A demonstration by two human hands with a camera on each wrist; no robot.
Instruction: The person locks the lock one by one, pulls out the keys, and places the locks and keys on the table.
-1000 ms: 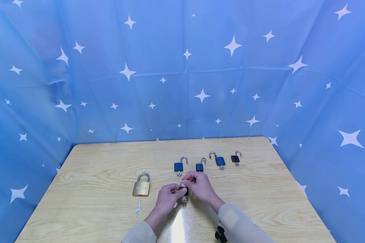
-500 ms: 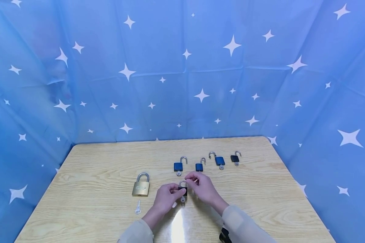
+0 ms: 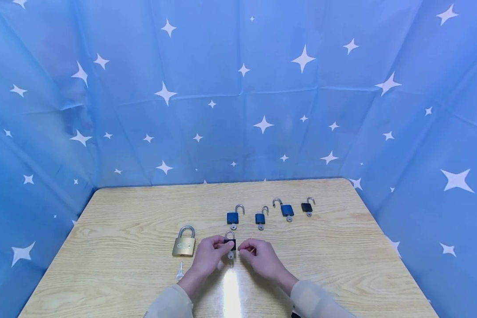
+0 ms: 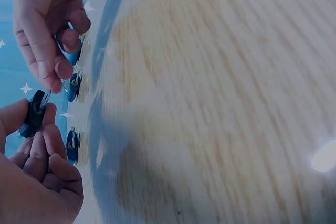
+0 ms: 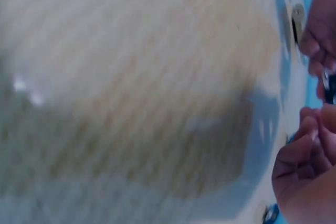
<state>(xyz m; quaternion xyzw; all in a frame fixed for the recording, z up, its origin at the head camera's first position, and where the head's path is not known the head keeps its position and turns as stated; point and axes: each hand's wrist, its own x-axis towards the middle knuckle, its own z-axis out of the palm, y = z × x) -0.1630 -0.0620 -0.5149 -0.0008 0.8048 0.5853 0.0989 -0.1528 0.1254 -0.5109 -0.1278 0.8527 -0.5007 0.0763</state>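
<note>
In the head view my left hand [image 3: 208, 255] pinches a small black padlock [image 3: 232, 244] between thumb and fingers. Its shackle arches over the body with both legs down at it, and a key [image 3: 231, 255] sticks out of its bottom. My right hand [image 3: 260, 258], fingers loosely bent, is just right of the padlock and holds nothing. From the left wrist, the black padlock [image 4: 34, 114] is seen edge-on in the left hand [image 4: 39, 182]. There the fingertips of my right hand [image 4: 50, 30] come close to the key [image 4: 46, 98].
Behind the hands lie blue padlocks [image 3: 232, 218], [image 3: 260, 219], [image 3: 287, 210] and a black padlock [image 3: 307, 207], shackles raised, keys inserted. A large brass padlock [image 3: 184, 247] lies left, a loose key [image 3: 180, 271] below it. Starry blue curtain [image 3: 222, 110] surrounds the wooden table [image 3: 123, 247].
The right hand has let go of the shackle and dropped down to the padlock's right side. The left hand has carried the padlock slightly left and away from me.
</note>
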